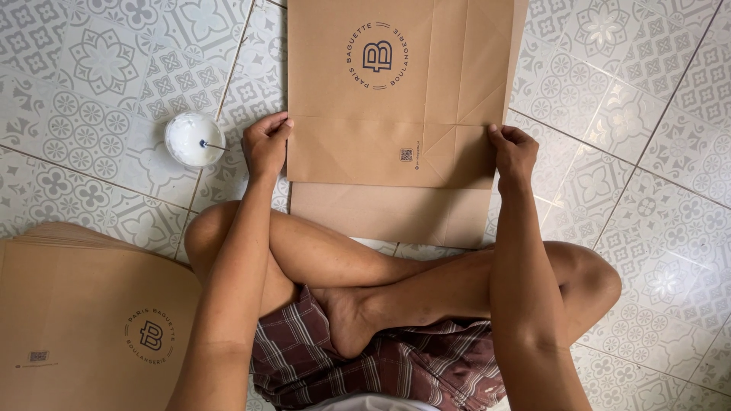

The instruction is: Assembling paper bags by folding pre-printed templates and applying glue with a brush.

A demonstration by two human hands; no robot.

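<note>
View from above of a person seated cross-legged on a patterned grey-and-white tiled floor (647, 228). A flat brown paper bag (396, 91) lies on the tiles in the upper centre of the frame, its printed round emblem facing up and its lower end folded along a horizontal crease. The left hand (266, 143) grips the left edge of the bag at the crease, fingers curled over the paper. The right hand (512, 152) pinches the right edge at the same height, thumb on top. Both hands are thus closed on the bag, one at each side. A second band of plain brown paper (388, 213) shows just below the folded end, between the bag and the person's shins; whether it belongs to the same bag or is a separate sheet cannot be told. To the left of the left hand, near but apart from it, stands a small round bowl (194, 139) of white paste with a thin stick (213, 145) resting in it. In the lower left corner of the frame lies a stack of similar flat brown bags (84, 320), emblem up, just beside the person's left knee. The person wears plaid shorts (396, 369), seen at the lower centre.
</note>
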